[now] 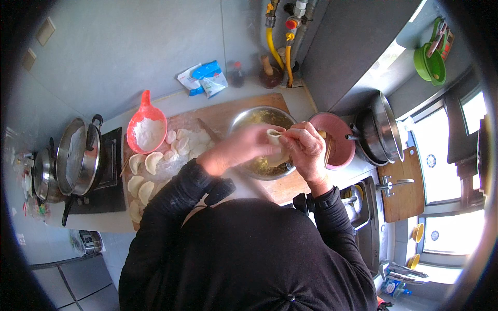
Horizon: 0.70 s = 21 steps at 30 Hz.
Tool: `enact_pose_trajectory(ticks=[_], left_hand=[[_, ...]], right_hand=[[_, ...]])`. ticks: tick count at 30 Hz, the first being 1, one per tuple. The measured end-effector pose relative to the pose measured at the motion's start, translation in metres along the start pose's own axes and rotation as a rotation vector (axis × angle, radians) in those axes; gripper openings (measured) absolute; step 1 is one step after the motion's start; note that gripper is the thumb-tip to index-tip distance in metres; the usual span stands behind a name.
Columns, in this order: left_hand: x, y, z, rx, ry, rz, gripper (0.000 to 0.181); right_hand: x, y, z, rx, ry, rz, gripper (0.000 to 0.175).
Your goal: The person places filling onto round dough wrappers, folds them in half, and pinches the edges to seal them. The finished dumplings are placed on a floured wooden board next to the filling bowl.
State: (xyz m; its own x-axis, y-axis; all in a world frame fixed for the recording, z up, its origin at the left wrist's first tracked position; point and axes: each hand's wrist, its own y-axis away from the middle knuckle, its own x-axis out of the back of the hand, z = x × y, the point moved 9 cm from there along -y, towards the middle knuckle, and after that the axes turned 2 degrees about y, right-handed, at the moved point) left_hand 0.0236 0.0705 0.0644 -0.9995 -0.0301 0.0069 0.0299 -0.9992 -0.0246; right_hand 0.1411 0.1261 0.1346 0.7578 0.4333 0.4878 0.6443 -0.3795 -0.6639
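Over a steel bowl of chopped filling [264, 115], my two hands meet at a folded dough wrapper [275, 134]. My right hand [305, 149] pinches the wrapper's right edge between thumb and fingers. My left hand [245, 145], blurred, is at its left side; its grip is unclear. Behind the fingers hangs a pale rounded shape, partly hidden. To the left lie several filled dumplings [154, 162] and small flattened dough pieces [181, 144] on a floured wooden board [186, 116]. A red plastic ladle-shaped scoop [146, 105] holds white flour [148, 133]. A rolling pin [207, 129] lies partly behind my left forearm.
A pink basin [344, 145] stands right of the bowl, near stacked pans [375, 132] and the sink [365, 233]. Steel pans [87, 159] sit on the stove at left. Blue-white packets [210, 77], a small bottle [237, 74] and a mortar [271, 77] stand along the wall.
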Motion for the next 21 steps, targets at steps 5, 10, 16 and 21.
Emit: enact_pose_trajectory(ticks=[5, 10, 16, 21], left_hand=[[0.003, 0.002, 0.002, 0.022, 0.076, 0.002, 0.044], [0.003, 0.005, 0.010, -0.004, -0.053, 0.012, 0.034], [0.003, 0.004, 0.005, 0.029, -0.105, -0.007, 0.032], [0.005, 0.006, -0.007, 0.133, -0.092, -0.056, 0.032]], right_hand=[[-0.003, -0.004, 0.000, -0.062, -0.006, -0.031, 0.025], [-0.009, -0.006, -0.002, -0.031, -0.001, -0.086, 0.021], [-0.010, -0.007, -0.006, 0.022, 0.035, -0.080, 0.021], [-0.019, -0.007, -0.002, -0.032, 0.074, -0.124, 0.026]])
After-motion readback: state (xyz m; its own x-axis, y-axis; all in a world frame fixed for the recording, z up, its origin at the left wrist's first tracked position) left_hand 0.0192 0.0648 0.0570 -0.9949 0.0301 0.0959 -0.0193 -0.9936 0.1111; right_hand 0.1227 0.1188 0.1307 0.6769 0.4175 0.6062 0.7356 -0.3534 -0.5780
